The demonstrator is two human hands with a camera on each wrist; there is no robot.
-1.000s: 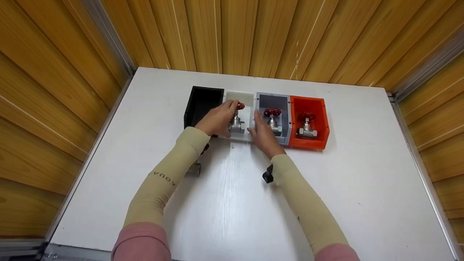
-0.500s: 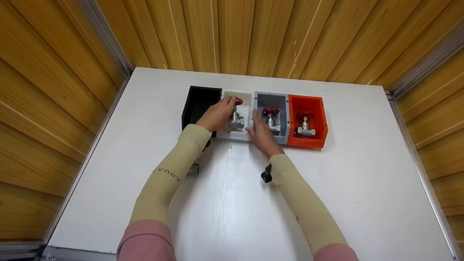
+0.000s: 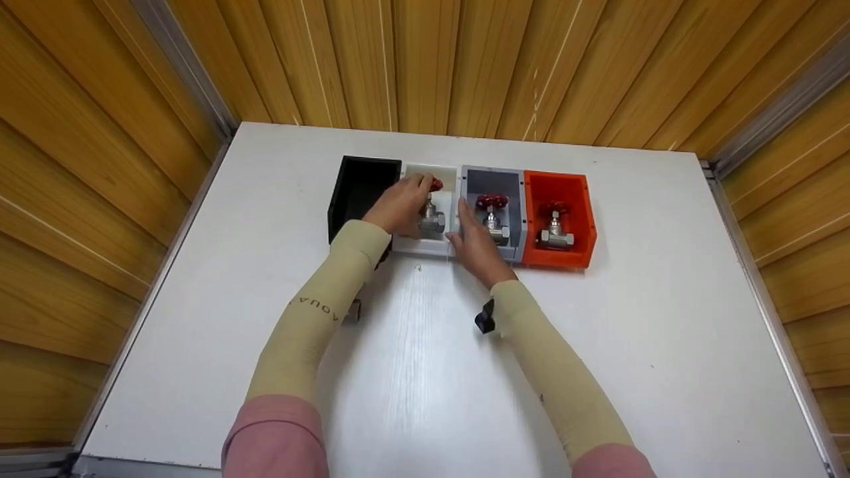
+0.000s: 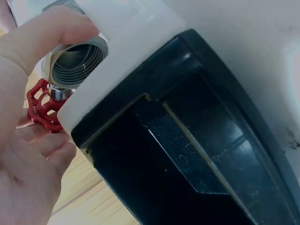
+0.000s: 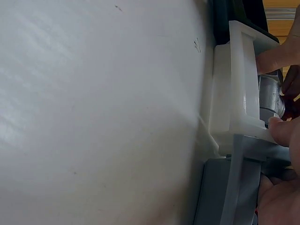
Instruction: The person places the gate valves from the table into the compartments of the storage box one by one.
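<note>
In the head view my left hand [image 3: 400, 204] reaches into the white bin [image 3: 425, 247] and grips a metal valve [image 3: 431, 220] with a red handwheel [image 4: 44, 107]. In the left wrist view the thumb lies on the valve's body near its threaded opening, and the fingers are at the handwheel. My right hand [image 3: 479, 251] straddles the side walls where the white and grey [image 3: 495, 178] bins meet, its thumb on the white bin's side and its fingers inside the grey one. Another red-wheeled valve [image 3: 492, 219] stands in the grey bin, partly behind that hand.
An orange bin [image 3: 588, 229] holds a third valve [image 3: 556, 232] on the right. The black bin [image 3: 364, 189] adjoins the white one on the left. Partly hidden under the left forearm, a metal fitting [image 3: 354, 311] lies on the white table [image 3: 412, 372]. Wooden panels [image 3: 425, 66] stand behind.
The left hand and its valve have shifted slightly toward the back of the white bin. The right hand stays at the bin walls. The whole head view has drifted a little.
</note>
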